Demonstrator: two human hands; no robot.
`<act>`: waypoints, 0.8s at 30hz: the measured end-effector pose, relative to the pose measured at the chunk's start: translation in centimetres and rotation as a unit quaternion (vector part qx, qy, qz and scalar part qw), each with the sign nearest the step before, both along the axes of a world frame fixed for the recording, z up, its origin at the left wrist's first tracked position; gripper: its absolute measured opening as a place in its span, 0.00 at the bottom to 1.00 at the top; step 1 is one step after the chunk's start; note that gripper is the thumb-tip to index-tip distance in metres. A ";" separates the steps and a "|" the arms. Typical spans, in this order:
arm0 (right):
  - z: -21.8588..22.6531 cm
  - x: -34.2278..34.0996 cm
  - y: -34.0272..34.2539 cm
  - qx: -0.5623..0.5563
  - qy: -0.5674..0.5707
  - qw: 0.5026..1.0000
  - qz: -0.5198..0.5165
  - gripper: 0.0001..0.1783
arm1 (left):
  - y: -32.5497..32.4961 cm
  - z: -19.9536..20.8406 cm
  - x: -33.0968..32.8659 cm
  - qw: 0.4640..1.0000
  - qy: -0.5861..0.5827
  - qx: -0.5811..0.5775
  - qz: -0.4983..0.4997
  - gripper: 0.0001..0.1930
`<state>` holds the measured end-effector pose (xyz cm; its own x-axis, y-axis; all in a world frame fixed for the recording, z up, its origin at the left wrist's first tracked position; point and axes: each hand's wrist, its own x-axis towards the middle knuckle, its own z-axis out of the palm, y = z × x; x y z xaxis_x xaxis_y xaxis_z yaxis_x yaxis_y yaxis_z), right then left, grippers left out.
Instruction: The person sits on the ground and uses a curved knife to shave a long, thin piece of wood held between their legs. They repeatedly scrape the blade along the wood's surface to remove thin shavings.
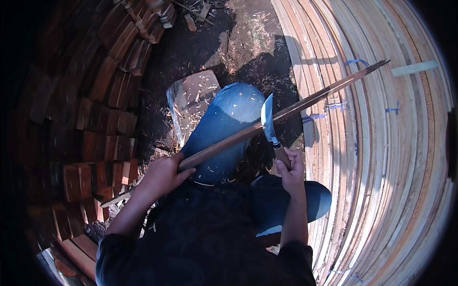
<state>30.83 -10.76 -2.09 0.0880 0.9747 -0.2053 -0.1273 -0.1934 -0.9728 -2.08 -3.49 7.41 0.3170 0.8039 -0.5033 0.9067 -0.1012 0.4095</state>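
My left hand (164, 174) is closed around the lower part of a long, narrow wooden strip (224, 144). The strip slants up to the right across my raised knee, and its far end reaches over the stacked boards. In my right hand (291, 170) is a knife (268, 121) with a broad curved blade and a wooden handle. Its blade points up and lies against or just over the strip, right of the knee; the exact contact of the edge cannot be made out. Pale wood shavings are scattered on my jeans (229, 107).
Long pale boards (381, 157), tied in places with blue strips, are stacked on the right. Reddish-brown wood blocks (95, 162) are piled on the left. A flat slab (195, 88) lies beyond my knee on dark ground (191, 47) strewn with shavings.
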 end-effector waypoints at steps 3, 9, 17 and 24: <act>-0.5 0.3 0.5 0.025 -0.102 0.994 -0.025 0.16 | 0.1 0.0 0.1 1.000 0.004 -0.004 -0.002 0.20; -0.3 0.5 0.7 0.018 -0.046 0.997 -0.065 0.17 | 0.3 -0.1 0.2 1.000 0.001 -0.010 -0.004 0.19; -0.2 0.3 0.9 -0.050 0.011 0.997 -0.054 0.18 | 0.1 -0.4 -0.2 1.000 -0.014 -0.012 -0.005 0.19; -0.7 -0.1 -0.2 -0.004 0.012 0.997 -0.081 0.17 | 0.0 -0.4 0.2 1.000 -0.004 0.003 0.001 0.19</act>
